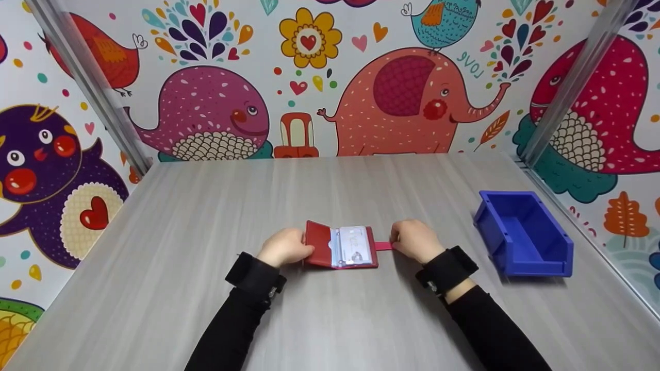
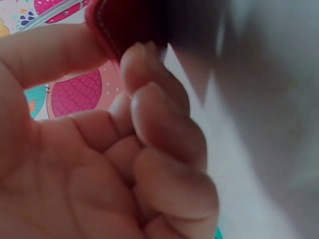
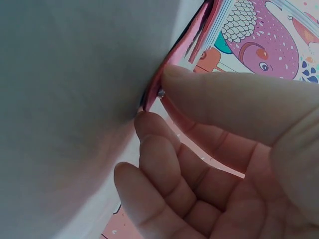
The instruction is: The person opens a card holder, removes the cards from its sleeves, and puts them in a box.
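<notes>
A small red card holder (image 1: 319,243) lies spread on the table in the head view, its left cover tilted up. Clear sleeves with a pale printed card (image 1: 356,245) show inside it. My left hand (image 1: 285,246) pinches the left cover's edge between thumb and fingers; the stitched red corner (image 2: 127,25) shows close up in the left wrist view. On the other side, my right hand (image 1: 416,240) pinches the end of the pink strap (image 1: 383,246) that extends from the holder. A metal snap (image 3: 161,93) sits near the strap's tip by the right thumb.
A blue open-front plastic bin (image 1: 526,234) stands on the table to the right. The pale wood-grain table (image 1: 330,319) is bounded by printed cartoon panels (image 1: 309,103) at the back and sides, with metal posts (image 1: 98,93) at the corners.
</notes>
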Action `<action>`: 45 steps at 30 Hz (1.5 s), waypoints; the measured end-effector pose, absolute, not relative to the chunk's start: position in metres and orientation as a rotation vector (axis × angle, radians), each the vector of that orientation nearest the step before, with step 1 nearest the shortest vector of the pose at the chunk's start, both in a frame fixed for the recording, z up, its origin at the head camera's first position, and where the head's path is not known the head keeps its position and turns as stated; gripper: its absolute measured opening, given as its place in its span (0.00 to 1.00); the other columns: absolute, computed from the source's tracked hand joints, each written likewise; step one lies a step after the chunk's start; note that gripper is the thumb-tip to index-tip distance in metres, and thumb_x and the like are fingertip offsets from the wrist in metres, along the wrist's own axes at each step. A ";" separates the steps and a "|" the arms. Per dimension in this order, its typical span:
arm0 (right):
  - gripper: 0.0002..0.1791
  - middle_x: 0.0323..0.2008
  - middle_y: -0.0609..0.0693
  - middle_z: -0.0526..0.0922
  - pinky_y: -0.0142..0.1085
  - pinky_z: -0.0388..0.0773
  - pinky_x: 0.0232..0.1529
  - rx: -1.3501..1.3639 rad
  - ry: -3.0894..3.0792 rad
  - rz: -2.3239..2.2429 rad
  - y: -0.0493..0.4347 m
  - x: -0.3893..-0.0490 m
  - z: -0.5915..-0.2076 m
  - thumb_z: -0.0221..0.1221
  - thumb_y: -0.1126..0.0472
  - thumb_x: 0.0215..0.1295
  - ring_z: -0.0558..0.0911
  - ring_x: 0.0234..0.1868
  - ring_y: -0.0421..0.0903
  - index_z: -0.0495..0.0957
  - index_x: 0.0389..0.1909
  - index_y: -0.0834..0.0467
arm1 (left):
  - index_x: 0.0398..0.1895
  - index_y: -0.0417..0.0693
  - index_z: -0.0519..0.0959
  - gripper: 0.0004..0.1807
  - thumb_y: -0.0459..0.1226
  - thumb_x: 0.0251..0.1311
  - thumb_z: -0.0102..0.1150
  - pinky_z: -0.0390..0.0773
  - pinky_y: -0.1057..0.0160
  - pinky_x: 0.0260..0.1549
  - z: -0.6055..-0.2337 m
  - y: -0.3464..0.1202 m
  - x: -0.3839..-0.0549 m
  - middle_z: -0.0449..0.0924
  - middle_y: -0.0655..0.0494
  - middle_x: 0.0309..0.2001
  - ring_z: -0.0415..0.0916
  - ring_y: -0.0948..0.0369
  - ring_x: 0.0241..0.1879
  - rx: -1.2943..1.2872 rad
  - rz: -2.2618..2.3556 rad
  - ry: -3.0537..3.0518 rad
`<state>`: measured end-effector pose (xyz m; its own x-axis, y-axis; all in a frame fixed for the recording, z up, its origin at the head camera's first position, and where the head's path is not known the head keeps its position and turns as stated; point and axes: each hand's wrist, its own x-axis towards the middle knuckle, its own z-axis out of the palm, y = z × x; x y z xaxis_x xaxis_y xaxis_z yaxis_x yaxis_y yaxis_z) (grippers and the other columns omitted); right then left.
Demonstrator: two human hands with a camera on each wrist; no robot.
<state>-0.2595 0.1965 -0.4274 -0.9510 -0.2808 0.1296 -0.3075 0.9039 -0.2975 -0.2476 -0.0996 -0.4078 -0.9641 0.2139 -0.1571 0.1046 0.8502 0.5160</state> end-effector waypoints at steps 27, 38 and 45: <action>0.04 0.22 0.50 0.78 0.45 0.75 0.30 0.477 -2.960 0.492 0.197 -0.258 -0.430 0.66 0.69 0.50 0.76 0.27 0.49 0.81 0.24 0.58 | 0.23 0.47 0.74 0.11 0.41 0.55 0.63 0.68 0.60 0.26 -0.422 -0.102 -0.247 0.73 0.56 0.24 0.69 0.58 0.25 0.277 0.603 2.888; 0.04 0.23 0.50 0.79 0.47 0.76 0.31 0.480 -2.956 0.472 0.197 -0.258 -0.429 0.67 0.68 0.51 0.77 0.27 0.50 0.81 0.24 0.58 | 0.25 0.47 0.74 0.12 0.43 0.54 0.66 0.72 0.57 0.30 -0.424 -0.102 -0.248 0.75 0.55 0.26 0.70 0.57 0.27 0.275 0.586 2.910; 0.05 0.23 0.50 0.79 0.46 0.76 0.31 0.470 -2.952 0.474 0.196 -0.259 -0.429 0.66 0.69 0.50 0.77 0.28 0.50 0.81 0.24 0.58 | 0.22 0.47 0.73 0.13 0.43 0.53 0.67 0.71 0.58 0.28 -0.423 -0.101 -0.247 0.73 0.56 0.24 0.69 0.58 0.26 0.268 0.557 2.930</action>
<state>-0.2586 0.1961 -0.4291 -0.9452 -0.2842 0.1607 -0.3202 0.9030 -0.2863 -0.2474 -0.1014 -0.4233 -0.9733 0.2014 -0.1106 0.1467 0.9153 0.3751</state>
